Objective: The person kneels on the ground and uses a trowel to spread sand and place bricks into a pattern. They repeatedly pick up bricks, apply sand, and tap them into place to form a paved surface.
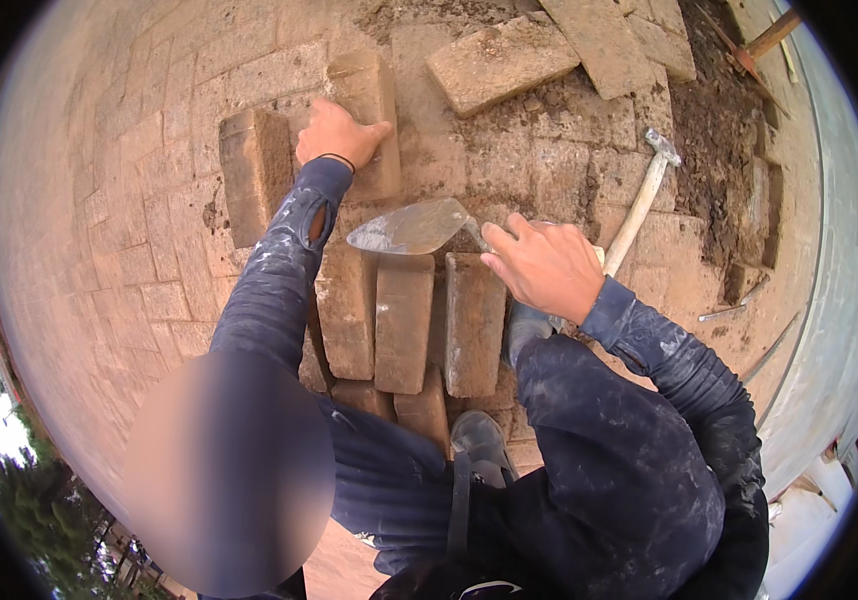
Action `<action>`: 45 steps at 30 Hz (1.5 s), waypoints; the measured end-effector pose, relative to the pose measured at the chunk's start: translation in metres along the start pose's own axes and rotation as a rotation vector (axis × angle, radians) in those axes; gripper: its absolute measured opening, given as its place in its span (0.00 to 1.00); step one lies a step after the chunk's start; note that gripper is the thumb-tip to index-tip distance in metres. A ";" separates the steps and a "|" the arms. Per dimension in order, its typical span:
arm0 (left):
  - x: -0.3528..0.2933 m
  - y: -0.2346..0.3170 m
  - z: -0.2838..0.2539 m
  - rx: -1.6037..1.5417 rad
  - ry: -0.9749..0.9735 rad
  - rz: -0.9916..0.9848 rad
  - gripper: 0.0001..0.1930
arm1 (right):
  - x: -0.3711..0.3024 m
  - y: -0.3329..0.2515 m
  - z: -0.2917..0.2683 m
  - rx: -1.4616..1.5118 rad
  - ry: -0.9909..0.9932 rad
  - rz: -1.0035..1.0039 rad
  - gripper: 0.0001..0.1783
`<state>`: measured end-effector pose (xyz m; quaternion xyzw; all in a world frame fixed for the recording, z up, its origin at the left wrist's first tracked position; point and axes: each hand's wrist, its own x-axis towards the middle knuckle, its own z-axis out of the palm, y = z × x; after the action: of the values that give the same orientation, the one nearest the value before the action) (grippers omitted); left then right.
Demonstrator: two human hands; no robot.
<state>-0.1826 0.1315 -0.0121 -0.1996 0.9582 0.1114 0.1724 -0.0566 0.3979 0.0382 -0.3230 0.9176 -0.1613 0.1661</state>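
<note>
My left hand [337,137] grips a brown paving brick [364,85], with the thumb across its top toward the right side and the fingers at its left edge. Just left of that brick, another paving brick [254,170] lies apart on the paving. My right hand [552,268] is closed round the handle of a pointed trowel [414,228], mostly hidden by the fingers. The trowel's blade, smeared with dirt, points left above a stack of bricks [404,320] in front of my knees.
A hammer [639,205] with a pale handle lies right of my right hand. Loose pavers [504,62] lie at the far side. A strip of dug soil [704,140] and a pickaxe-like tool [754,50] are at the far right, beside a pale wall [839,260].
</note>
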 end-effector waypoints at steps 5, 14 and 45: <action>-0.005 0.010 0.002 0.003 -0.032 -0.011 0.48 | 0.027 0.001 0.014 0.023 0.062 -0.049 0.13; -0.006 0.016 -0.001 0.001 -0.078 -0.077 0.49 | 0.023 -0.005 0.022 0.049 -0.011 -0.030 0.14; -0.002 0.013 0.005 0.006 -0.061 -0.047 0.50 | 0.029 0.023 0.052 0.121 -0.028 0.063 0.16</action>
<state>-0.1851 0.1450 -0.0137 -0.2178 0.9479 0.1102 0.2045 -0.0690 0.3862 -0.0231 -0.2853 0.9136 -0.2068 0.2030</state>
